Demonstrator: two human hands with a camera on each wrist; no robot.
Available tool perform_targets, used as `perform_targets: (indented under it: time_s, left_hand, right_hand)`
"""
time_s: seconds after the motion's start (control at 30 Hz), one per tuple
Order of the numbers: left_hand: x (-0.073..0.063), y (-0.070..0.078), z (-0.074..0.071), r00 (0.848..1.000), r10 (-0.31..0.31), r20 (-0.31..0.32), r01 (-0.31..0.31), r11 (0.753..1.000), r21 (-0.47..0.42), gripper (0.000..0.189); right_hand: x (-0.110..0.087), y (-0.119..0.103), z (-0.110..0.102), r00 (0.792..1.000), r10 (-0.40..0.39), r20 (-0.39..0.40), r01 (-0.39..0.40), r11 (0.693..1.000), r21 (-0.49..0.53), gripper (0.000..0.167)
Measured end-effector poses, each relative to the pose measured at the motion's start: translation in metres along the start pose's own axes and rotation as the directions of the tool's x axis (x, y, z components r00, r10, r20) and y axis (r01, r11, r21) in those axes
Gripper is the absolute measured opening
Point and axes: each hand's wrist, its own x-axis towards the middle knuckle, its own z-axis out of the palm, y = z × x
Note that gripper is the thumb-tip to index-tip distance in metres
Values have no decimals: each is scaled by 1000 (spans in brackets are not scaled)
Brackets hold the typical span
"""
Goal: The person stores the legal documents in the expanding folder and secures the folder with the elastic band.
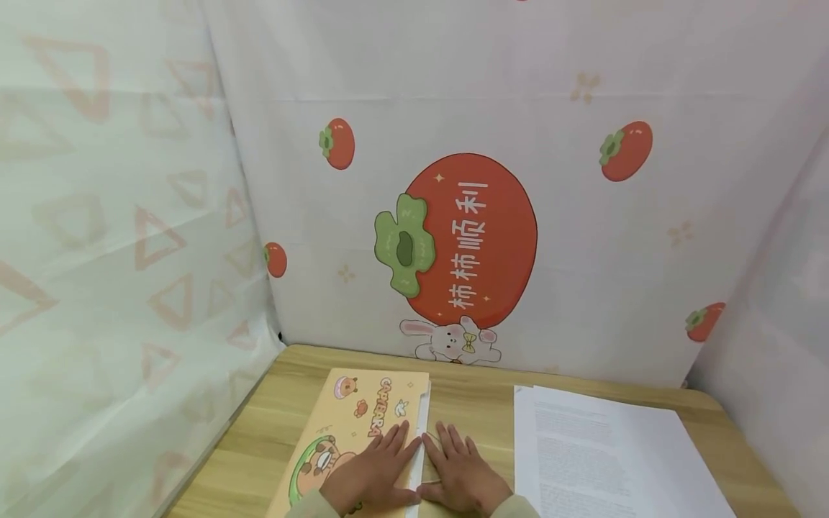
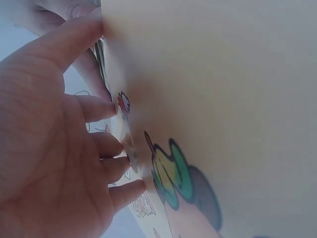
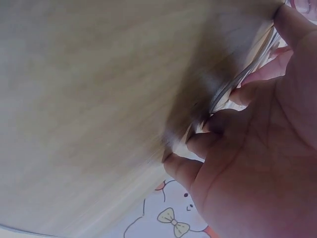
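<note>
A tan document folder (image 1: 350, 424) with capybara cartoons and the word CAPYBARA lies closed on the left part of the table, white tabs along its right edge. My left hand (image 1: 376, 471) rests on the cover near that edge, fingers spread and fairly straight. Beside it my right hand (image 1: 465, 471) has its fingertips down along the folder's right edge. The two thumbs nearly meet at the edge. In the left wrist view the fingertips touch the printed cover (image 2: 237, 89). The right wrist view shows the fingers (image 3: 183, 168) against the wooden surface, next to the folder's layered edge.
A stack of white printed sheets (image 1: 583, 453) lies on the wooden table (image 1: 469, 403) to the right of my hands. A white cloth backdrop (image 1: 570, 288) with persimmon prints stands behind the table, and more cloth hangs at both sides.
</note>
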Motion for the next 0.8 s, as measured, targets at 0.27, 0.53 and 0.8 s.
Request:
perform_targets:
  time_s: [0.27, 0.53, 0.8]
  left_hand:
    - [1, 0, -2, 1000, -2, -11, 2, 999, -39, 90]
    - [3, 0, -4, 1000, -7, 9, 7, 997, -71, 91]
    - [2, 2, -9, 1000, -10, 22, 12, 996, -88, 84]
  right_hand:
    - [2, 3, 2, 1000, 13, 4, -13, 1000, -1, 89]
    - [2, 3, 0, 1000, 13, 10, -13, 1000, 10, 89]
    - [2, 3, 0, 1000, 3, 14, -3, 1000, 16, 87]
